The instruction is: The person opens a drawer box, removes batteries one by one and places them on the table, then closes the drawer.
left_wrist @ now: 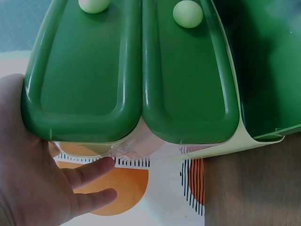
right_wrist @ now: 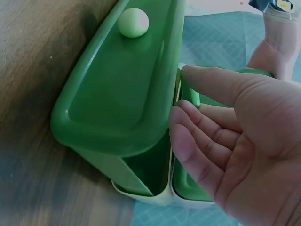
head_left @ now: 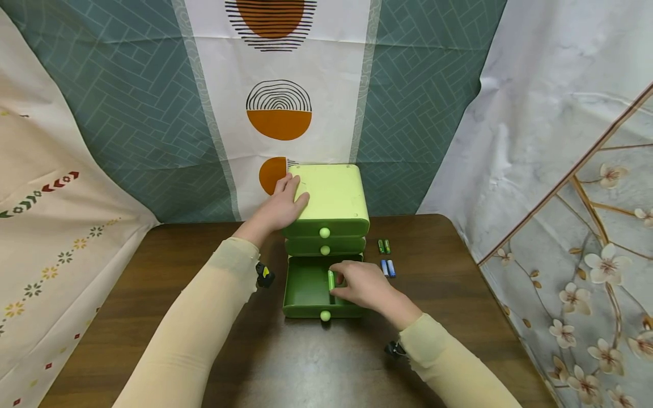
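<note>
A small green drawer cabinet (head_left: 331, 192) with a pale yellow-green top stands on the table. Its bottom drawer (head_left: 306, 283) is pulled out; the two upper drawers are closed. My left hand (head_left: 280, 207) rests on the cabinet's upper left edge, and in the left wrist view its fingers (left_wrist: 89, 174) extend along the side. Over the right part of the pulled-out drawer, my right hand (head_left: 364, 283) pinches a green battery (head_left: 331, 280) between thumb and fingertips. The right wrist view shows that battery (right_wrist: 190, 94) partly hidden by the fingers.
Right of the cabinet, two dark green batteries (head_left: 384, 246) lie on the brown table (head_left: 439, 317). Two blue-and-white batteries (head_left: 388, 268) lie just in front of them. A patterned cloth (head_left: 278, 68) hangs behind the table, with more cloth at both sides.
</note>
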### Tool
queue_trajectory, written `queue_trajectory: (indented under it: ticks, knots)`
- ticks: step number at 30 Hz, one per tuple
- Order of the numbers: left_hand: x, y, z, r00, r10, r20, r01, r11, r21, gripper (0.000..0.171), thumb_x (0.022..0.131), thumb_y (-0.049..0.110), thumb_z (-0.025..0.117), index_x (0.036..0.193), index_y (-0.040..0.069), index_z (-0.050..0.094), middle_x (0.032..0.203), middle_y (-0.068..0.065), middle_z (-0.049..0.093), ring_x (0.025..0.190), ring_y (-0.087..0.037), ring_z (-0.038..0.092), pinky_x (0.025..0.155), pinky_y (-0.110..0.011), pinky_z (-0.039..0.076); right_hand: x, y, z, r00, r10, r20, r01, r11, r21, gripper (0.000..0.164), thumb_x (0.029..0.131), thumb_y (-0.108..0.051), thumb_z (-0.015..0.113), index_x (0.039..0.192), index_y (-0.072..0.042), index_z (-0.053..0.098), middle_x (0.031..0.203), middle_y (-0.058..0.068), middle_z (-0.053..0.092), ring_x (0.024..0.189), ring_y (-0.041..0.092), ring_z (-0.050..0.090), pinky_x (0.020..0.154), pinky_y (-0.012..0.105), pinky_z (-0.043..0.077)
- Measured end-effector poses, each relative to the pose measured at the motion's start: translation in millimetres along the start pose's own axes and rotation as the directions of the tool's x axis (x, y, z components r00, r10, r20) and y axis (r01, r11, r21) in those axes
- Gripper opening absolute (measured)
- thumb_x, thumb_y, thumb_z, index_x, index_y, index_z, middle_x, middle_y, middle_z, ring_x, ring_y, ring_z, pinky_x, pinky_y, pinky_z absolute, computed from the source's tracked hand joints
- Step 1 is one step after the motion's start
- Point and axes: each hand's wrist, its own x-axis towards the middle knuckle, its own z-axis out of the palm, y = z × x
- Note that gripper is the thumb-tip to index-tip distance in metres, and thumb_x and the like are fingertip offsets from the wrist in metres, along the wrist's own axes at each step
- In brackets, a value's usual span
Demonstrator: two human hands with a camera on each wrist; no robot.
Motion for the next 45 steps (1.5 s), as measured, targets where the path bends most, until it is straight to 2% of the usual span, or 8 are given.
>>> queue_trajectory:
  ticks: [15, 21, 33, 37, 45]
  knots:
    - [-0.6, -0.5, 0.8, 1.0, -0.002, 0.003, 0.002, 1.0, -0.001, 0.08, 0.117, 0.058, 0.031, 0.18, 0.017, 0.004, 0.185, -0.006, -0.009, 0.164, -0.044, 0.027, 0.129, -0.061, 0.027, -16, 15, -7, 0.999, 0.029, -0.032, -0.029, 1.0, 0.007, 0.047, 0.094, -0.031, 0.09, 0.135, -0.013, 0.076, 0.097, -0.009, 0.073, 0.078, 0.009, 0.066, 0.066, 0.032, 0.054]
    - [-1.1, -0.4, 0.7, 1.0, 0.0, 0.004, 0.001, 1.0, -0.007, 0.08, 0.117, 0.058, 0.032, 0.18, 0.017, 0.004, 0.185, -0.006, -0.008, 0.165, -0.043, 0.026, 0.129, -0.061, 0.026, -25, 24, -10, 0.997, 0.059, -0.046, -0.059, 0.998, -0.004, 0.045, 0.093, -0.031, 0.091, 0.133, -0.016, 0.076, 0.096, -0.012, 0.073, 0.075, 0.005, 0.063, 0.067, 0.034, 0.053]
    - [-1.7, 1.1, 0.8, 1.0, 0.0, 0.003, 0.0, 1.0, -0.013, 0.08, 0.117, 0.058, 0.032, 0.18, 0.017, 0.005, 0.185, -0.006, -0.008, 0.165, -0.043, 0.025, 0.129, -0.061, 0.026, -43, 42, -19, 0.994, 0.087, -0.06, -0.087, 0.996, 0.013, 0.045, 0.092, -0.025, 0.092, 0.132, -0.01, 0.076, 0.096, -0.01, 0.073, 0.08, 0.008, 0.066, 0.07, 0.036, 0.055]
    - [-2.0, 1.7, 0.7, 1.0, -0.004, 0.001, 0.004, 1.0, -0.013, 0.08, 0.117, 0.058, 0.032, 0.18, 0.017, 0.005, 0.185, -0.006, -0.008, 0.165, -0.044, 0.025, 0.13, -0.061, 0.026, -49, 49, -21, 0.994, 0.09, -0.068, -0.089, 0.996, 0.019, 0.042, 0.092, -0.024, 0.092, 0.129, -0.012, 0.076, 0.095, -0.011, 0.071, 0.078, 0.006, 0.064, 0.069, 0.035, 0.054]
    - [-2.7, 2.8, 0.0, 1.0, -0.002, 0.009, 0.002, 1.0, -0.018, 0.08, 0.117, 0.058, 0.032, 0.18, 0.017, 0.004, 0.185, -0.006, -0.009, 0.164, -0.044, 0.027, 0.129, -0.061, 0.027, -62, 64, -25, 0.991, 0.118, -0.063, -0.116, 0.992, 0.04, 0.043, 0.093, -0.022, 0.091, 0.132, -0.011, 0.075, 0.096, -0.012, 0.072, 0.073, -0.001, 0.064, 0.075, 0.038, 0.057]
